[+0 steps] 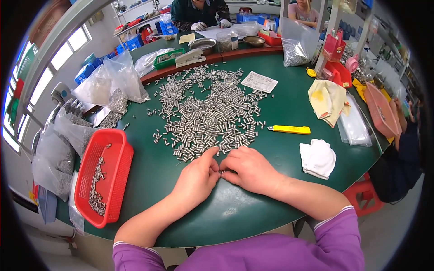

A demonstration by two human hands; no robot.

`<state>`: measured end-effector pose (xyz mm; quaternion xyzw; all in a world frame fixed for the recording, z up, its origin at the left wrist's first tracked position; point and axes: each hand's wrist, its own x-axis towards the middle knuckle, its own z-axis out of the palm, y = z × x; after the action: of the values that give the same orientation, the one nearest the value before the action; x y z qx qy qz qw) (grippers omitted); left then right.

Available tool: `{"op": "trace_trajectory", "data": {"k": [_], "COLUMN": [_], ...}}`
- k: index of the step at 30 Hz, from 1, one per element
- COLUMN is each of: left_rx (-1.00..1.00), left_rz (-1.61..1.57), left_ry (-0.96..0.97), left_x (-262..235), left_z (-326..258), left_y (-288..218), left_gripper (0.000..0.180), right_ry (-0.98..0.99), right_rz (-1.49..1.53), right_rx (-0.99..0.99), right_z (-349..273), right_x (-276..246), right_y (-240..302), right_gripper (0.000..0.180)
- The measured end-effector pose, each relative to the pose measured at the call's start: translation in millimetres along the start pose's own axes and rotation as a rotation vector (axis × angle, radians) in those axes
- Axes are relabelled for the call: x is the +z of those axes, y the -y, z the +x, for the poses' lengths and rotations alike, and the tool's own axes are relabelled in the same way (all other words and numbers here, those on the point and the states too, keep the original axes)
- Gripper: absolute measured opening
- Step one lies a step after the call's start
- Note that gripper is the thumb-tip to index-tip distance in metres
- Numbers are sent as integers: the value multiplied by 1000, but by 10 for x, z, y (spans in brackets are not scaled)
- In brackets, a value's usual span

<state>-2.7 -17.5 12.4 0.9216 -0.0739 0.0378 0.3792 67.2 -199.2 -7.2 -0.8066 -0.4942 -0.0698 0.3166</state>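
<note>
A wide pile of small silver metal cylinders (212, 110) lies spread over the green table (266, 212). At its near edge my left hand (199, 174) and my right hand (247, 168) meet with their fingertips close together. Between the two hands a small metal cylinder (221, 172) shows in part, pinched by both sets of fingers. The fingers cover most of it. To the left stands a red plastic basket (118, 180) with some of the same cylinders along its bottom.
Right of the pile lie a yellow utility knife (289, 129), white gloves (318, 159), a cream cloth (326, 100) and a paper slip (259, 81). Bags of metal parts (58, 156) crowd the left edge. A stapler (190, 58) stands at the back. A gloved co-worker (199, 16) sits opposite.
</note>
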Motion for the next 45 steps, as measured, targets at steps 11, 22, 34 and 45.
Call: {"op": "trace_trajectory", "data": {"k": [11,22,34,45], "left_rx": [70,101,263,77], "left_rz": [-73,-63,-56,-396], "left_ry": [20,-16,2,-62], "left_x": [80,83,119,72], "left_z": [-23,-32,-11,18], "left_y": [32,33,60,58], "left_gripper": [58,66,62,43], "right_ry": [45,43,53,-74], "right_rz": [81,99,84,108], "right_rx": [54,-67,-90,-94], "right_z": [-20,-26,-36,19], "right_x": [-48,-45,-46,-202], "right_y": [22,-8,-21,39], "right_gripper": [13,16,16,19]}}
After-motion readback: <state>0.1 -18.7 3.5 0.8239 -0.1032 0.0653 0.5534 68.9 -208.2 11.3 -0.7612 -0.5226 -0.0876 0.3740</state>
